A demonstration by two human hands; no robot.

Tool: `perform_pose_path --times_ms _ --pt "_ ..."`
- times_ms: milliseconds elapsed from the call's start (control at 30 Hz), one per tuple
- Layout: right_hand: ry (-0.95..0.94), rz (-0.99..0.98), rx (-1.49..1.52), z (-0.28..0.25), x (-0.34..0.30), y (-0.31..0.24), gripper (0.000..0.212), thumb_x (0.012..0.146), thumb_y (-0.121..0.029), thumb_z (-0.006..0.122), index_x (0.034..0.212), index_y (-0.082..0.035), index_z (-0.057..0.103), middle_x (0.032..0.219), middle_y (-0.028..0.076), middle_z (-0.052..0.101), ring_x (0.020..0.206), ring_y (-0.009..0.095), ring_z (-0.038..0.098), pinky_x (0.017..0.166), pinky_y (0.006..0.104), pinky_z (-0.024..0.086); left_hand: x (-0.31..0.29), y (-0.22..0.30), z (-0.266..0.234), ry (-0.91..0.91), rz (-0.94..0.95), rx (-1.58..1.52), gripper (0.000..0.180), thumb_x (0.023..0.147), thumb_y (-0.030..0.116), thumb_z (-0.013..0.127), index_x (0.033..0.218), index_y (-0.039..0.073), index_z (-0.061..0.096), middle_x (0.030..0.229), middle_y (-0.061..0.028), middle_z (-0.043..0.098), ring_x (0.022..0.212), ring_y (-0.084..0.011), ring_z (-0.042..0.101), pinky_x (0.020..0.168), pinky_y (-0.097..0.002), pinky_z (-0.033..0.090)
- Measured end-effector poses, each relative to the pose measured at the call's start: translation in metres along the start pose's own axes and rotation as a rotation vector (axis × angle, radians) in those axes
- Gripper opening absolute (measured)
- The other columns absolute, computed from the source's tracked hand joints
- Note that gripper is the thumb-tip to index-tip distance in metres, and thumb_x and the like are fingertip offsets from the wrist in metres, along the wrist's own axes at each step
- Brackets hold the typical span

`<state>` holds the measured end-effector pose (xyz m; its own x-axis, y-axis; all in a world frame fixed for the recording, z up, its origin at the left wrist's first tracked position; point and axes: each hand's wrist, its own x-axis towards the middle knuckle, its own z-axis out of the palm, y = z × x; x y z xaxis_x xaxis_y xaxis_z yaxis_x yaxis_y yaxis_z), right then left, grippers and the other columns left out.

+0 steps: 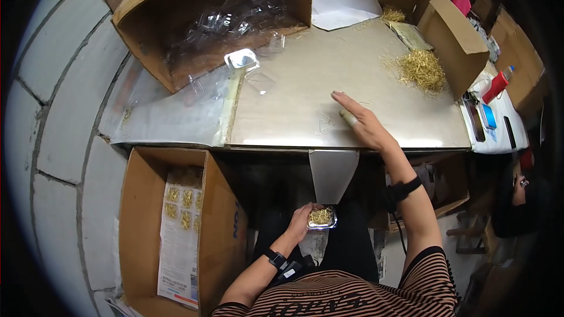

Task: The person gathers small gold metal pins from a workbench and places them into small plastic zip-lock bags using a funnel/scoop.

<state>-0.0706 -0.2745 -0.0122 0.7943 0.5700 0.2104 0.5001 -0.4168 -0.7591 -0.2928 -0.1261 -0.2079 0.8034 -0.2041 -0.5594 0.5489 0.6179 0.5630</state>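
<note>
My left hand [300, 223] grips a small clear plastic box [331, 226] in front of my lap, below the table's front edge. Thin gold-coloured metal pins [321, 216] fill it. My right hand [371, 130] is stretched out on edge at the front of the table, its fingers long and straight and nothing held in them. A pale wrap covers one of its digits. Just left of that hand, a few loose pins [325, 123] lie on the tabletop [282, 94]. A large heap of gold pins [422, 70] sits farther off at the right.
A cardboard box [141, 47] on its side holds clear plastic cases [235, 20]; a shiny tray [241, 58] lies before it. A white chute [334, 170] hangs from the table edge. Lower left, a carton [220, 223] contains filled packs [187, 198]. A red bottle [497, 85] stands right.
</note>
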Motion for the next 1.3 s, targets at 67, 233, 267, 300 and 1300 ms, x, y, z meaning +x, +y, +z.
perform_pose_path --times_ms 67,233,267,300,1300 --pt "0.007 0.037 -0.268 0.012 0.004 0.016 0.046 0.097 -0.029 0.044 0.138 -0.010 0.042 0.144 0.015 0.038 0.137 0.031 0.030 0.112 0.0380 0.025 0.000 0.005 0.007 -0.021 -0.021 0.041 0.039 0.101 0.029 0.035 0.110 -0.002 0.056 0.093 -0.0105 0.065 0.076 -0.0182 0.067 0.061 -0.0302 0.057" --pt "-0.054 -0.175 -0.622 0.043 -0.014 0.002 0.044 0.095 -0.033 0.046 0.133 -0.010 0.047 0.143 0.008 0.040 0.136 0.030 0.031 0.111 0.0416 0.026 0.008 0.004 0.010 -0.010 0.005 0.041 0.036 0.100 0.030 0.036 0.110 0.001 0.054 0.090 -0.0096 0.065 0.072 -0.0173 0.067 0.054 -0.0298 0.056" --pt "-0.056 -0.175 -0.623 0.045 -0.022 -0.001 0.044 0.095 -0.033 0.046 0.133 -0.010 0.047 0.143 0.008 0.040 0.136 0.030 0.031 0.111 0.0416 0.026 0.009 0.004 0.011 -0.010 0.005 0.039 0.036 0.100 0.030 0.036 0.110 0.001 0.054 0.090 -0.0096 0.065 0.072 -0.0173 0.067 0.054 -0.0298 0.056" --pt "-0.061 -0.136 -0.535 0.044 -0.029 -0.007 0.042 0.095 -0.031 0.047 0.131 -0.010 0.049 0.141 0.010 0.043 0.135 0.030 0.033 0.110 0.0412 0.028 0.008 0.005 0.012 0.013 0.014 0.011 0.036 0.101 0.030 0.035 0.110 0.001 0.054 0.090 -0.0097 0.065 0.072 -0.0176 0.067 0.054 -0.0298 0.056" --pt "0.174 0.212 -0.022 0.055 -0.204 -0.032 0.025 0.081 0.003 0.059 0.106 0.000 0.062 0.104 0.018 0.064 0.095 0.034 0.063 0.081 0.0355 0.052 -0.013 0.006 0.005 -0.109 -0.016 -0.007 0.043 0.100 0.039 0.036 0.111 0.003 0.056 0.095 -0.0101 0.066 0.079 -0.0190 0.068 0.053 -0.0284 0.059"
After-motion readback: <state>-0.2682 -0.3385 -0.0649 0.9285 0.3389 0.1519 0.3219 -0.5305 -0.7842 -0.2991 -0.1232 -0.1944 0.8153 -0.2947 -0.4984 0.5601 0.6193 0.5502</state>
